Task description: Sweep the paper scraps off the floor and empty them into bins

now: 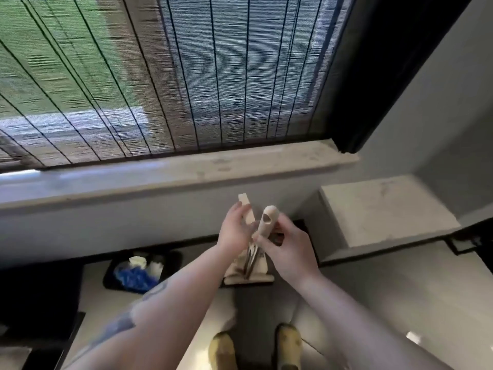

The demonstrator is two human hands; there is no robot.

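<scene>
I stand facing a window wall and hold two long beige handles upright in front of me. My left hand (pixel 233 231) grips the flat-ended dustpan handle (pixel 246 209). My right hand (pixel 282 244) grips the rounded broom handle (pixel 268 218), which has a hole near its tip. Below my hands the beige dustpan and broom head (pixel 248 271) hang together just above the floor. A black bin (pixel 170 259) stands on the floor to the left, with blue and white scraps (pixel 133 275) inside. One pale scrap (pixel 413 337) lies on the floor at the lower right.
A stone windowsill (pixel 186 172) runs across in front, under a woven blind (pixel 160 76). A pale boxed ledge (pixel 381 206) stands at the right. Dark furniture (pixel 37 297) fills the lower left. My feet in yellow slippers (pixel 221 351) stand on the light tiled floor.
</scene>
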